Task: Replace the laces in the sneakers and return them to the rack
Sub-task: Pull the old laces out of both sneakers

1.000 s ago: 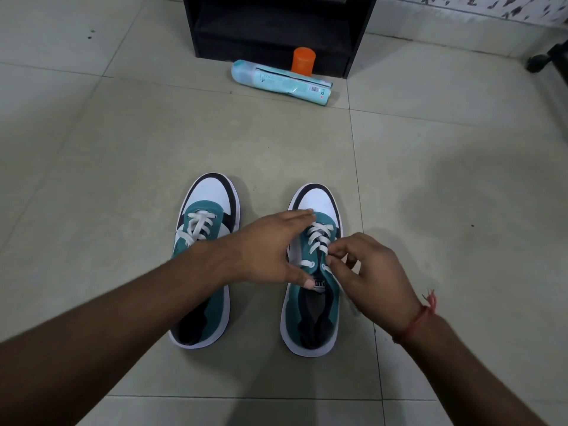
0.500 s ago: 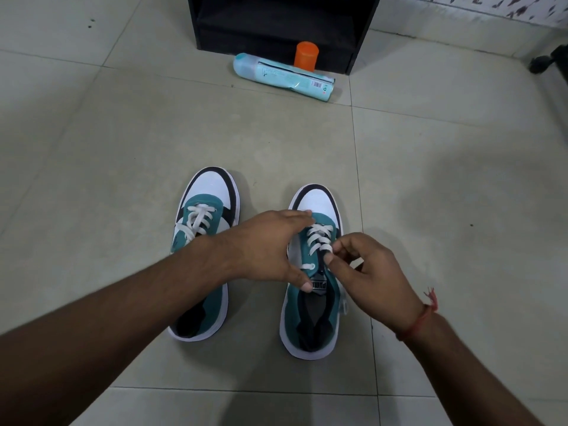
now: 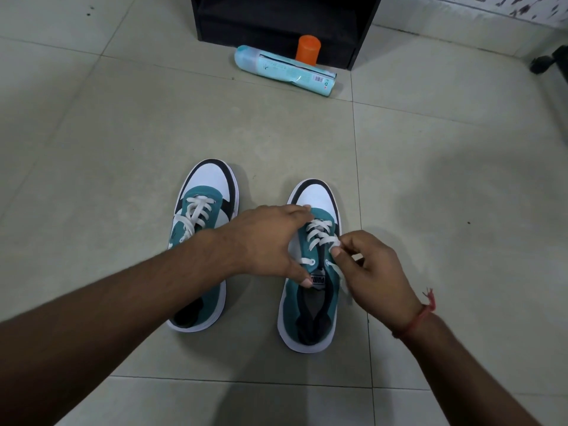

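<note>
Two teal, white and black sneakers stand side by side on the tiled floor, toes pointing away from me. The left sneaker point(image 3: 203, 241) is partly covered by my left forearm. My left hand point(image 3: 264, 241) rests over the right sneaker point(image 3: 310, 309), thumb on its tongue and fingers spread along the left side near the toe. My right hand point(image 3: 368, 265) pinches the white lace point(image 3: 319, 233) at the right eyelets between thumb and forefinger. A loose lace end hangs down the shoe's right side. The black rack point(image 3: 282, 16) stands at the top of the view.
A light blue spray can point(image 3: 282, 70) lies on the floor in front of the rack, with an orange cap point(image 3: 307, 50) standing behind it. A dark object point(image 3: 547, 61) sits at the far right edge. Bare floor tiles surround the sneakers.
My right hand has shifted slightly up along the lace on the right sneaker. My left hand keeps its place on the shoe. The camera view has tilted a little.
</note>
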